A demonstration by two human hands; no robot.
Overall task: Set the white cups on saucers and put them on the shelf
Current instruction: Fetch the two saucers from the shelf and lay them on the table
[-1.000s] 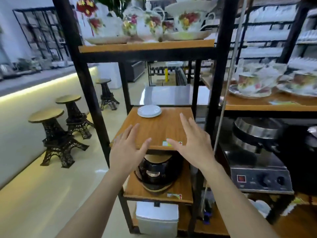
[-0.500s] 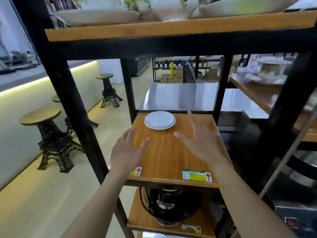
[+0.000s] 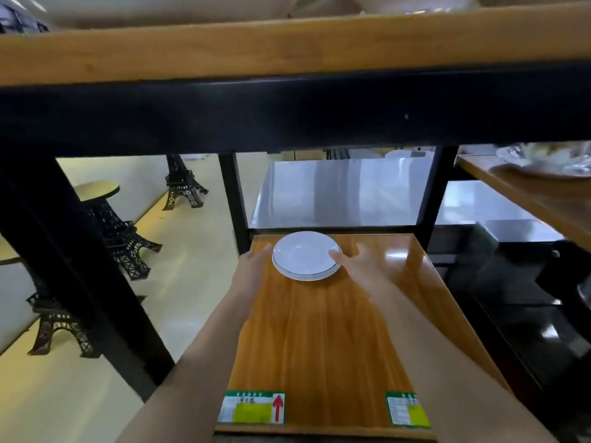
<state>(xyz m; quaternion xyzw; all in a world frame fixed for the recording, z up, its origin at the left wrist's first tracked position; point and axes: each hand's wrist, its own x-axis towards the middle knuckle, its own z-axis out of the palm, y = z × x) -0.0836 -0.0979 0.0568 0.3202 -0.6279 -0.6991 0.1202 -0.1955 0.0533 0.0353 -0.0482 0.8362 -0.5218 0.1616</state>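
Observation:
A small stack of white saucers (image 3: 305, 255) lies at the back of the wooden shelf (image 3: 323, 340). My left hand (image 3: 252, 266) reaches in at the stack's left edge, fingers apart and just short of the rim. My right hand (image 3: 359, 262) is at the stack's right edge, fingertips touching the rim, fingers spread. Neither hand holds anything. No white cup is in view.
The shelf above (image 3: 287, 49) hangs low across the top of the view on a black frame (image 3: 287, 113). Black posts (image 3: 235, 199) flank the saucers. A neighbouring shelf (image 3: 537, 190) with patterned crockery is at right. Tower-shaped stools (image 3: 118, 231) stand on the floor at left.
My view has dropped and moved in under the upper shelf. Both hands have reached forward from the shelf's front to either side of the saucers.

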